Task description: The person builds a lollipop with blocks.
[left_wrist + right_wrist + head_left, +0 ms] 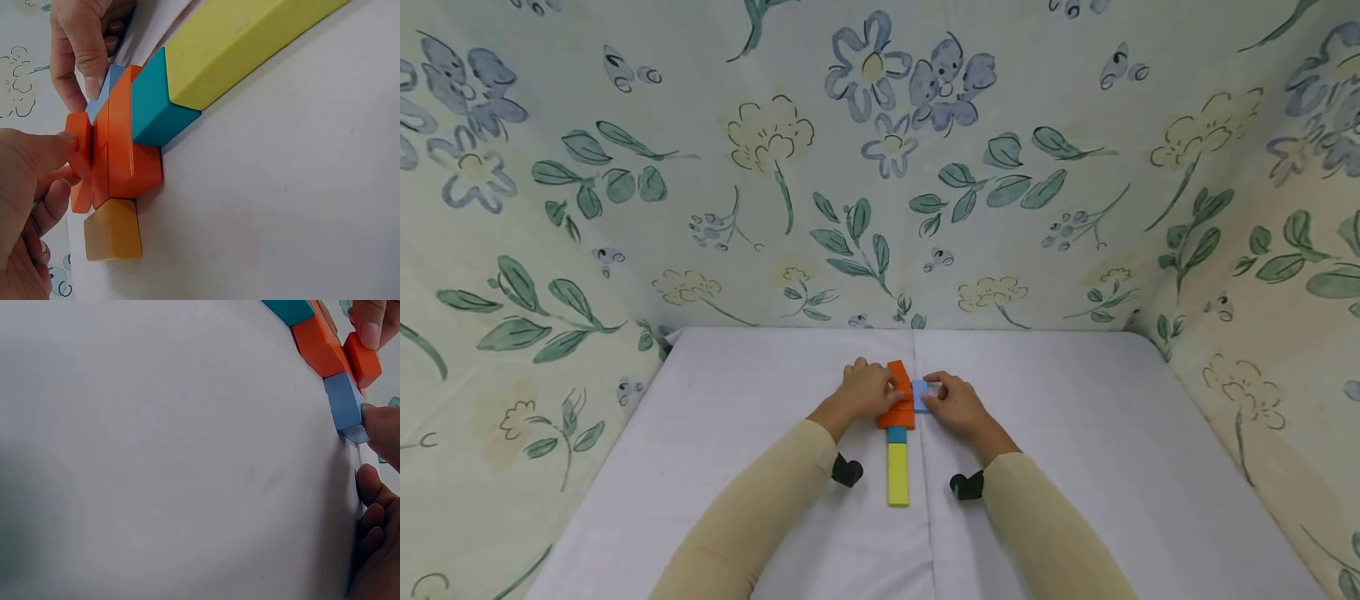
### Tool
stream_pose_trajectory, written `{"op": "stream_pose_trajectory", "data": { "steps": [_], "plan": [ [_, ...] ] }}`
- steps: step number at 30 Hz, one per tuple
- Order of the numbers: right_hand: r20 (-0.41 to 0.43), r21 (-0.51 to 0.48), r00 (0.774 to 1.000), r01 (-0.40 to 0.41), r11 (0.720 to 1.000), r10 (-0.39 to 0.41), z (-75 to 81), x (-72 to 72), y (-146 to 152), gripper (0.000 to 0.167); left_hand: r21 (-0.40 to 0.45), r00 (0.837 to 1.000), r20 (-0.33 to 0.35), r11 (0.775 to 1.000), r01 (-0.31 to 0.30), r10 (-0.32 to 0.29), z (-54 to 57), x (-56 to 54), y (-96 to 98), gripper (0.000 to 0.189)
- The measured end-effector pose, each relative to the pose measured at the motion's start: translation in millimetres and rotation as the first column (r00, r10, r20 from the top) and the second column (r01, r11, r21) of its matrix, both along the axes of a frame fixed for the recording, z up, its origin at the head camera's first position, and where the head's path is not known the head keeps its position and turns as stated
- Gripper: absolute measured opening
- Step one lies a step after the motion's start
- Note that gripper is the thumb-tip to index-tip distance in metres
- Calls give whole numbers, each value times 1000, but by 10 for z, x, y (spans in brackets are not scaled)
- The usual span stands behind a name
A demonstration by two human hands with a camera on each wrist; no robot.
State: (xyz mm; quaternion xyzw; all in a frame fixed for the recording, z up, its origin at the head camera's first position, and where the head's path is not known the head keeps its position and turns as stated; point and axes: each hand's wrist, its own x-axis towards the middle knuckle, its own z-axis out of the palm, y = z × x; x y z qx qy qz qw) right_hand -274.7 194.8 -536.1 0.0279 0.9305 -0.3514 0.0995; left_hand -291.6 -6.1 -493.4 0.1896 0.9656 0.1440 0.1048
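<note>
My left hand pinches a small orange block between thumb and finger, close above other orange blocks on the table. On the other side, my right hand grips a light blue block by its edges, right against the side of the orange group. A teal block abuts the orange blocks on the near side, with a long yellow block extending from it toward me. Beside the orange group, an amber block shows in the left wrist view; my left hand hides it in the head view.
A white cloth with a lengthwise crease covers the table. Floral fabric rises behind the far edge and along both sides. Dark wrist-worn pieces stick out inward from both sleeves, on either side of the yellow block.
</note>
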Motion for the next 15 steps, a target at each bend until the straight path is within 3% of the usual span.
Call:
{"op": "stream_pose_trajectory", "data": {
  "steps": [9, 15],
  "plan": [
    [6, 5, 1000, 11, 1000, -11, -37, -9, 0, 43, 19, 997, 52, 998, -57, 56, -23, -88, 90, 34],
    [-12, 3, 1000, 5, 1000, -5, -28, -17, 4, 42, -1, 996, 42, 997, -74, 74, 21, -122, 108, 34]
  ]
}}
